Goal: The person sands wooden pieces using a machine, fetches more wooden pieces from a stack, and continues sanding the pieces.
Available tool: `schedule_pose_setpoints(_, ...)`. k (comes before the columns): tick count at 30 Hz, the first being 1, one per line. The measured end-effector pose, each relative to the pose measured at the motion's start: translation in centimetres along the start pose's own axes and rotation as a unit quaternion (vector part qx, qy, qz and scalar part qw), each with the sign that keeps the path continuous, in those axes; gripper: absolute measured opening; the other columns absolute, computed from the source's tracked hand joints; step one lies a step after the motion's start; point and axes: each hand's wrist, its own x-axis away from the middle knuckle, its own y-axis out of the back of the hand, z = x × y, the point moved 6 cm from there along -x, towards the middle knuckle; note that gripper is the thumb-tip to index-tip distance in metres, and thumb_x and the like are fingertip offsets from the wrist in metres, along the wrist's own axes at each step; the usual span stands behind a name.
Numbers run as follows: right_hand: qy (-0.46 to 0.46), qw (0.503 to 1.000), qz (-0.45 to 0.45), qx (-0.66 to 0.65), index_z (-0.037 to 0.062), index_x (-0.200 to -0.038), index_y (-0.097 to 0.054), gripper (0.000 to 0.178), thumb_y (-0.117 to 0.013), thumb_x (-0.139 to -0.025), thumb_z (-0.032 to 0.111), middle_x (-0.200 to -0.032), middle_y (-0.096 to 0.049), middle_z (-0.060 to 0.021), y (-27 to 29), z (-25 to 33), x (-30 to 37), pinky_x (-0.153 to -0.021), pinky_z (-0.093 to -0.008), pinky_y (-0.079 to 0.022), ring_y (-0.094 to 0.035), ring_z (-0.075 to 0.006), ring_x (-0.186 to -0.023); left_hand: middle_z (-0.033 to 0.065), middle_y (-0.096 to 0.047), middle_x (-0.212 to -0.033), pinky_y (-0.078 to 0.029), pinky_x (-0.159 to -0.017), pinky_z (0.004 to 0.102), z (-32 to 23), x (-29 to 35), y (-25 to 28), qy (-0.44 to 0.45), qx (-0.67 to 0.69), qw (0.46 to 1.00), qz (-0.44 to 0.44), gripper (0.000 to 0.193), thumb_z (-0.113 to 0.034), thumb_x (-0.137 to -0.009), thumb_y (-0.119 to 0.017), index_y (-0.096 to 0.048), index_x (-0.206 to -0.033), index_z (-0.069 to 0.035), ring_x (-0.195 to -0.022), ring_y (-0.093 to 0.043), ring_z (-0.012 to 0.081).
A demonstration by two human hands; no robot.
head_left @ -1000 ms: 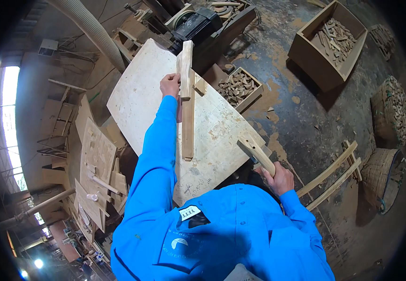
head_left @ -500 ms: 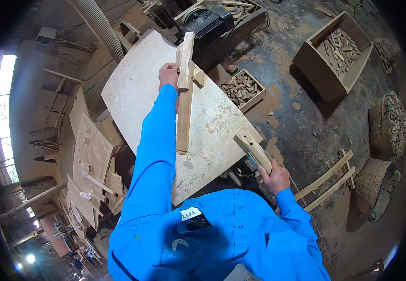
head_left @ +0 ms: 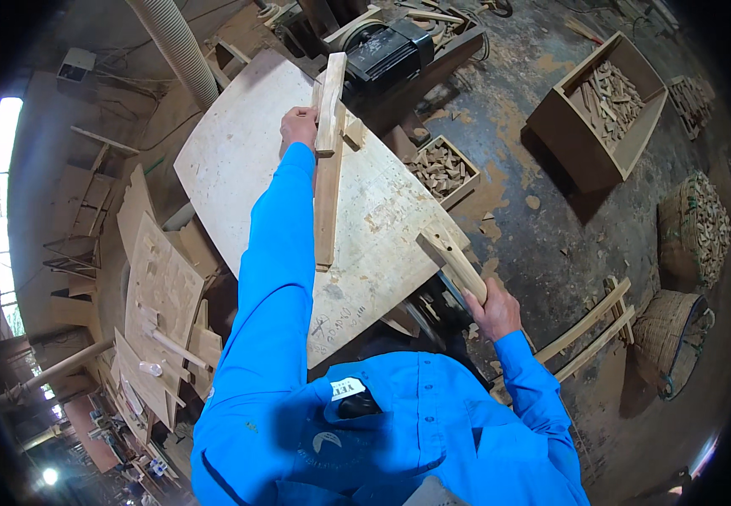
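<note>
On the pale work table (head_left: 239, 160) we have the left hand (head_left: 300, 128) stretched far out, fingers wrapped around the top end of a short wooden piece (head_left: 331, 101) that stands against a long wooden strip (head_left: 327, 207) lying flat on the board. The right hand (head_left: 492, 308) sits near the table's near edge, clenched around the lower end of a second wooden stick (head_left: 452, 261), which angles up and over the table corner. To do this step well, we judge the far piece wants to stay flush against the long strip, with steady pressure from the left hand (the reach is long, so slipping looks likely). Left arm is nearly straight, blue sleeve running up over the table; right arm is bent, elbow low by the body. A small box of wood offcuts (head_left: 441, 169) sits on the floor just beyond the table, and a bigger crate (head_left: 602, 110) sits farther off.
</note>
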Motion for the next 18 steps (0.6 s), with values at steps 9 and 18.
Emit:
schedule_pose_setpoints(9, -0.006, 1.000, -0.008, -0.001, 0.0030, -0.098, -0.062, 0.051, -0.071, -0.096, 0.053, -0.081, -0.071, -0.0274, -0.5, 0.8, -1.4, -0.070, -0.0576, -0.054, -0.071, -0.0486, -0.077, 0.0130, -0.080, -0.088, -0.058, -0.075, 0.0376, -1.4, -0.6, 0.4, -0.018, -0.028, 0.999, -0.010, 0.027, -0.028, -0.091, -0.083, -0.082, -0.098, -0.003, -0.078, -0.073, 0.0211)
schedule_pose_setpoints(18, 0.001, 1.000, 0.007, 0.002, 0.0053, -0.103, -0.064, 0.050, -0.068, -0.097, 0.055, -0.090, -0.074, -0.0242, 0.1, 0.8, -0.7, -0.075, -0.0576, -0.055, -0.070, -0.0489, -0.085, 0.0166, -0.080, -0.095, -0.059, -0.086, 0.0416, 0.1, -1.9, 0.2, -0.097, -0.096, 0.991, -0.006, 0.029, -0.028, -0.092, -0.079, -0.082, -0.102, -0.001, -0.090, -0.076, 0.0287)
